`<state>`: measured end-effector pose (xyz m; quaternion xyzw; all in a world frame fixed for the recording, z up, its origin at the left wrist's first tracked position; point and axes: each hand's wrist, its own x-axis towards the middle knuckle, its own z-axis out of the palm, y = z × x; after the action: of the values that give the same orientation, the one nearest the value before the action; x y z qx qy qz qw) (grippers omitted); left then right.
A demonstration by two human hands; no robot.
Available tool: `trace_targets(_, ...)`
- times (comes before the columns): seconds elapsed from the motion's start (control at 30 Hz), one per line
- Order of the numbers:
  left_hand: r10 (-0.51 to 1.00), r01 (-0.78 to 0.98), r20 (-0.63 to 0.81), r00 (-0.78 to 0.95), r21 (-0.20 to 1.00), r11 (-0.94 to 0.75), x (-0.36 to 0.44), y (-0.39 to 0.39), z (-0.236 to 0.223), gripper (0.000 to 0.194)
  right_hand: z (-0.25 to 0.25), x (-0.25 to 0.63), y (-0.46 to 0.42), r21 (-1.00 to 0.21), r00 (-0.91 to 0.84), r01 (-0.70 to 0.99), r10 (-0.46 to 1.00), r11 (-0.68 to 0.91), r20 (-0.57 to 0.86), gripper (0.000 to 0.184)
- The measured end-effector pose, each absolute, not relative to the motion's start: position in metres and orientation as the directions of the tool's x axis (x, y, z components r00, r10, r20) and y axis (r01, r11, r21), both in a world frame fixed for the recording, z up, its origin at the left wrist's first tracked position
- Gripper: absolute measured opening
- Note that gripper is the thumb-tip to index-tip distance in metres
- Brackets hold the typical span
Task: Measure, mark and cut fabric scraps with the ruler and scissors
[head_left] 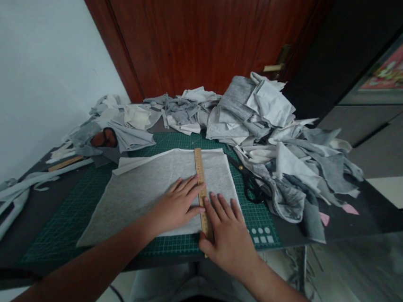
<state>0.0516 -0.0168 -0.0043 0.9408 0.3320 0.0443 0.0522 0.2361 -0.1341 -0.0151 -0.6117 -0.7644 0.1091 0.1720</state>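
A wooden ruler [199, 164] lies lengthwise, pointing away from me, across a piece of light grey fabric [140, 197]. My left hand [178, 199] rests flat on the fabric, its fingertips and thumb touching the ruler's left edge. On the other side, my right hand [227, 234] is spread over the ruler's near part and the fabric beside it, hiding some of the ruler. Under the fabric is a green cutting mat [62, 220] with grid lines. Black-handled scissors [253, 187] lie right of the fabric, blades toward its far corner.
Heaped grey and white fabric scraps [242, 102] line the table's back and right side. At left are a dark-rimmed reddish-brown object [104, 137], another wooden strip [65, 163] and pale fabric strips [7, 203]. A red-brown door [205, 32] stands behind, a white wall [35, 59] at left.
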Motion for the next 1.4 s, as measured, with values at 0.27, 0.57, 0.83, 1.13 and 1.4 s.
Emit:
trace_targets(0.27, 0.599, 0.584, 0.112, 0.793, 0.143, -0.799, 0.054, -0.018, -0.010, 0.069, -0.020, 0.229, -0.131, -0.388, -0.179, 0.891, 0.967, 0.237, 0.180, 0.081)
trace_targets(0.57, 0.582, 0.578, 0.126, 0.803, 0.070, -0.813, 0.052, -0.013, -0.020, 0.077, -0.002, 0.374, -0.178, -0.313, 0.336, 0.934, 0.727, -0.174, 0.599, 0.033)
trace_targets(0.83, 0.575, 0.572, 0.126, 0.809, 0.059, -0.818, 0.051, -0.011, -0.022, 0.077, -0.061, 0.503, -0.198, -0.309, 0.362, 0.919, 0.838, -0.246, 0.408, 0.052)
trace_targets(1.13, 0.594, 0.594, 0.101, 0.798, 0.035, -0.804, 0.053, -0.014, -0.019, 0.079, -0.020, 0.475, -0.205, -0.596, 0.755, 0.627, 0.581, -0.502, 0.305, 0.050)
trace_targets(1.4, 0.589, 0.590, 0.082, 0.804, 0.021, -0.807, 0.054, -0.015, -0.016, 0.081, 0.015, 0.320, -0.162, -0.855, 0.212, 0.518, 0.963, 0.036, 0.169, 0.025)
